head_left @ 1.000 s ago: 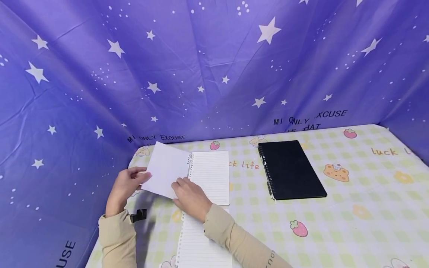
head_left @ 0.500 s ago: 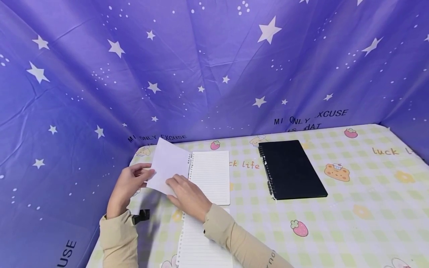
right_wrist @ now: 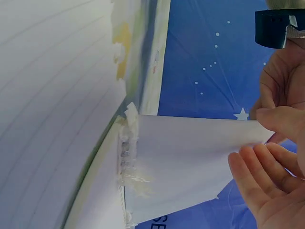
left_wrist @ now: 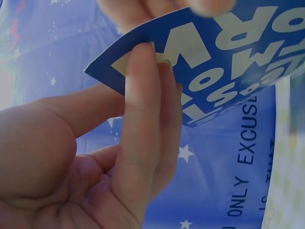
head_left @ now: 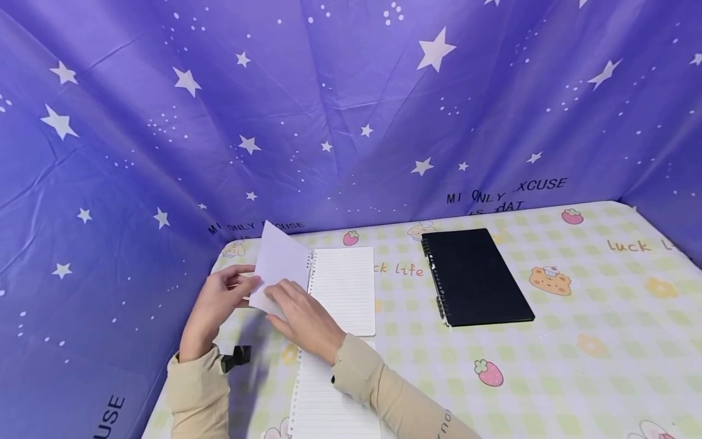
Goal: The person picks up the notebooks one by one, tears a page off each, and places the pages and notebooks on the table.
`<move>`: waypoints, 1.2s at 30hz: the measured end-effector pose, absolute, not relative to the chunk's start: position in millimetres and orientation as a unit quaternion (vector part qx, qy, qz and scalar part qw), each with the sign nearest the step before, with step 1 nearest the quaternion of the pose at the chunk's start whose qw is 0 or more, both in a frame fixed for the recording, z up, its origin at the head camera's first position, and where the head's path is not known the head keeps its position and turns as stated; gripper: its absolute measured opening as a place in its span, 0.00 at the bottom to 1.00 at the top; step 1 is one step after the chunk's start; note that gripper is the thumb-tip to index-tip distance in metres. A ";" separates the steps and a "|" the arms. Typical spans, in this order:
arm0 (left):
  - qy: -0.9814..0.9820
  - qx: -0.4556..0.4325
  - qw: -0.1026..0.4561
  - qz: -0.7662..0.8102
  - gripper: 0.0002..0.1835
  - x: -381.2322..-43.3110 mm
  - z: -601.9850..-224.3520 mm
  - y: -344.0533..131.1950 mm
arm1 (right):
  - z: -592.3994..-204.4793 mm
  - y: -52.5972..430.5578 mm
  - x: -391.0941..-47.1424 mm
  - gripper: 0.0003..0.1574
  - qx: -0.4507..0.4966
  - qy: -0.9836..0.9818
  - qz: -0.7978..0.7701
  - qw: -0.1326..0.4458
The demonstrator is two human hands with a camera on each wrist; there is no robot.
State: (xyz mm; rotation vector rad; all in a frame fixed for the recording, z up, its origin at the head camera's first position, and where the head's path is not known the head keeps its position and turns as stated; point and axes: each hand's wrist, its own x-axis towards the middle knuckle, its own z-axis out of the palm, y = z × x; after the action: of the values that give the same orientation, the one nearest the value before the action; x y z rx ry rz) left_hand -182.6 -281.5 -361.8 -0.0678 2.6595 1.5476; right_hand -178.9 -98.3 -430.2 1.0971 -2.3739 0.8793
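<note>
An open ring notebook with lined white pages (head_left: 342, 289) lies at the left of the table. Its cover (head_left: 282, 262) is raised and bent, white inside and blue with pale letters outside. My left hand (head_left: 222, 299) pinches the cover's outer corner, two fingers (left_wrist: 143, 81) on the blue face and the thumb behind. My right hand (head_left: 307, 317) has its fingers on the white face near the lower edge, with the thumb at that edge. In the right wrist view, the white face of the cover (right_wrist: 186, 162) reaches from the transparent binding (right_wrist: 126, 162) to the hands.
A black spiral notebook (head_left: 477, 277) lies closed on the right. Lined punched paper (head_left: 334, 396) is nearer me, partly beneath my right forearm. A checked cloth (head_left: 598, 378) covers the table, and a purple star-printed curtain (head_left: 351, 122) closes off the back and left.
My left hand has moved right with the cover's corner, so the cover stands higher and bends more. My right hand has slid slightly left along the white face. The other items have stayed.
</note>
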 end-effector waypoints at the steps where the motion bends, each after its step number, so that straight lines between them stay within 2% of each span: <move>1: 0.862 -0.020 0.032 0.505 0.24 -182.4 -361.5 -280.2 | -429.2 -98.0 -178.5 0.23 0.390 -0.842 0.319 0.193; 16: 0.848 0.002 0.034 0.528 0.23 -180.3 -361.1 -267.1 | -419.0 -93.6 -173.3 0.20 0.380 -0.825 0.353 0.225; 36: 0.844 0.034 0.060 0.531 0.33 -188.4 -372.2 -253.5 | -412.6 -84.0 -163.8 0.19 0.296 -0.822 0.443 0.202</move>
State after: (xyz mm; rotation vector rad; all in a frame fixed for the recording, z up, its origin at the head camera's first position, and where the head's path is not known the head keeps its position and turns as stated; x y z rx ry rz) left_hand -188.4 -253.5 -372.2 0.1040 2.5555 1.6080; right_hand -163.8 -84.0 -412.6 0.8267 -2.2952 1.2381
